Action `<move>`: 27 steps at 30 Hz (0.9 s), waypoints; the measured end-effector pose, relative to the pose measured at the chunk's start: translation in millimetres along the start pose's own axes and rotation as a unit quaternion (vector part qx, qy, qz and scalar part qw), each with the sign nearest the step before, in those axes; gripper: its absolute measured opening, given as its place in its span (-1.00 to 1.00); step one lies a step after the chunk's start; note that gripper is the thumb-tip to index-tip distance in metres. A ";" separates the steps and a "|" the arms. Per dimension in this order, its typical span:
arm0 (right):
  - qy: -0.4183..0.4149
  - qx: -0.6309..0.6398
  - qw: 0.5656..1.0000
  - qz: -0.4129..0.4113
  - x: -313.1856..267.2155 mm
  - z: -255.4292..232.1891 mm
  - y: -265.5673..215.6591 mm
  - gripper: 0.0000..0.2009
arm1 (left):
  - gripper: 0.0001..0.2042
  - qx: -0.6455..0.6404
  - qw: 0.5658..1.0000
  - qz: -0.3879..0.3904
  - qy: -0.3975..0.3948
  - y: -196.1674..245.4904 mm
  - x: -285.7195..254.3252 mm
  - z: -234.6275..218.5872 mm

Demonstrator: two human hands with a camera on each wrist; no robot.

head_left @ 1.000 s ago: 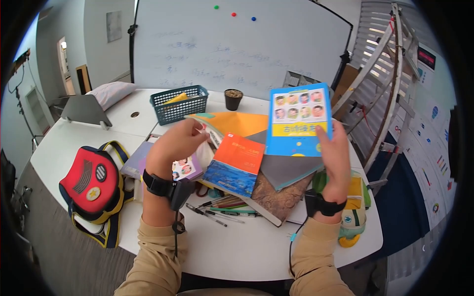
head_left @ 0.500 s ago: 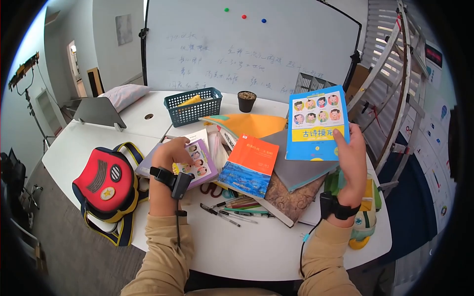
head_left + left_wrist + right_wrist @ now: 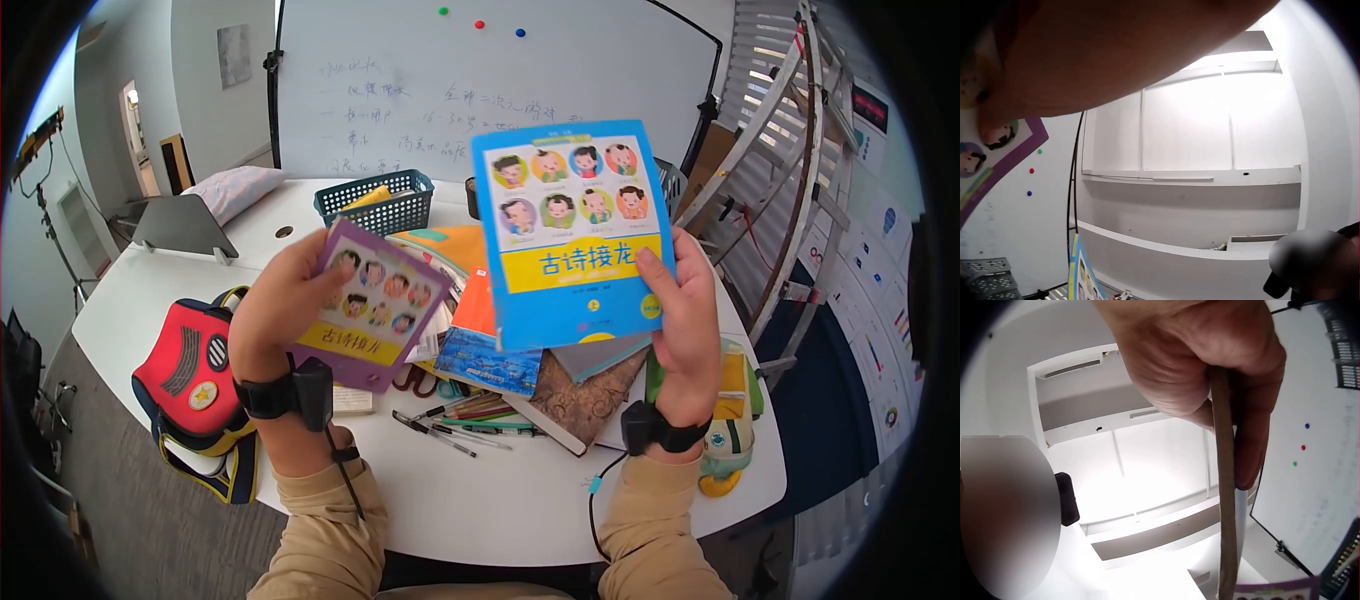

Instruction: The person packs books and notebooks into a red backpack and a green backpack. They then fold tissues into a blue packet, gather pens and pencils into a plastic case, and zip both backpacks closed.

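you lift two picture-covered books above a crowded desk; the orange-and-blue book lying there is the landmark. your left hand grips the purple book by its left edge near the upper corner; this book is tilted, up and left of the landmark. your right hand grips the blue book by its right edge, thumb on the front cover and fingers behind, up and right of the landmark and partly in front of it. both covers show rows of round cartoon portraits.

left of the landmark sits a red backpack; beyond it, a green basket; on its near side, loose pens.

the blue book seems thick, fairly stiff and moderately light; the purple one probably handles alike. smooth covers may slip, so the firmest hold is likely mid-edge, pinching both covers together so that neither flaps or creases.
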State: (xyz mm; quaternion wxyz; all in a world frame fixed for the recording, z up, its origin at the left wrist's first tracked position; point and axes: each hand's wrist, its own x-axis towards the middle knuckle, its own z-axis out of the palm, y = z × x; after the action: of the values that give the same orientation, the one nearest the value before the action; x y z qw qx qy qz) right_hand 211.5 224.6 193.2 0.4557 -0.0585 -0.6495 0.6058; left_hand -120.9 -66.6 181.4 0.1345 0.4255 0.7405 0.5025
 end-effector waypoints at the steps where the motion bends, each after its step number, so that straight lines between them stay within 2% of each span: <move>1: -0.016 0.015 1.000 -0.008 -3.0 9.5 -0.8 -0.67 | -0.65 -0.030 0.999 0.018 0.017 9.4 -2.4 5.1; 5: -0.045 0.004 0.998 -0.044 -11.2 41.7 11.1 -0.69 | -0.64 -0.179 0.979 0.084 0.053 20.1 13.9 28.7; 6: -0.047 -0.011 0.997 -0.056 -12.6 49.7 15.8 -0.70 | -0.63 -0.276 0.954 0.105 0.039 36.5 11.0 42.4; 8: -0.022 -0.037 0.997 -0.066 -14.9 63.1 26.5 -0.71 | -0.63 -0.348 0.925 0.152 0.034 42.9 19.2 64.0; 10: 0.010 -0.050 0.997 -0.062 -16.6 69.5 36.9 -0.71 | -0.65 -0.411 0.900 0.133 0.057 50.8 24.3 80.2; 12: 0.008 -0.069 0.995 -0.070 -16.0 71.9 40.4 -0.67 | -0.67 -0.456 0.878 0.125 0.081 53.4 30.5 94.7; 14: -0.004 -0.123 0.989 -0.086 -14.1 73.5 40.9 -0.66 | -0.65 -0.458 0.868 0.147 0.122 60.7 32.8 108.0; 16: -0.001 -0.311 0.926 -0.214 -0.8 60.1 50.8 -0.64 | -0.65 -0.462 0.859 0.164 0.146 62.9 34.8 112.3; 18: -0.017 -0.296 0.933 -0.203 1.6 54.1 57.9 -0.64 | -0.63 -0.439 0.869 0.169 0.151 63.0 35.0 113.1; 19: -0.034 -0.187 0.973 -0.129 0.3 56.0 60.0 -0.64 | -0.63 -0.418 0.877 0.180 0.157 60.2 36.7 112.9; 20: -0.049 -0.075 0.995 -0.053 -0.4 58.3 61.7 -0.64 | -0.62 -0.396 0.884 0.191 0.162 58.7 37.6 112.8; 23: -0.039 -0.083 0.995 -0.032 -0.8 60.3 73.0 -0.64 | -0.66 -0.348 0.892 0.258 0.127 60.4 32.7 116.0; 26: -0.022 -0.110 0.994 -0.004 -2.4 62.7 79.9 -0.66 | -0.68 -0.253 0.931 0.227 0.135 66.9 31.4 116.3; 27: -0.008 -0.121 0.993 -0.016 -3.4 64.3 81.8 -0.65 | -0.65 -0.285 0.924 0.206 0.153 65.1 35.9 119.0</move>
State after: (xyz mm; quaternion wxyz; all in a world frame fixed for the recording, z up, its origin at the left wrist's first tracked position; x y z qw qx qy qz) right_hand 131.9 196.5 132.3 0.4500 -0.0975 -0.7225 0.5158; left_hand -35.7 44.4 190.9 0.0290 0.4304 0.4739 0.7677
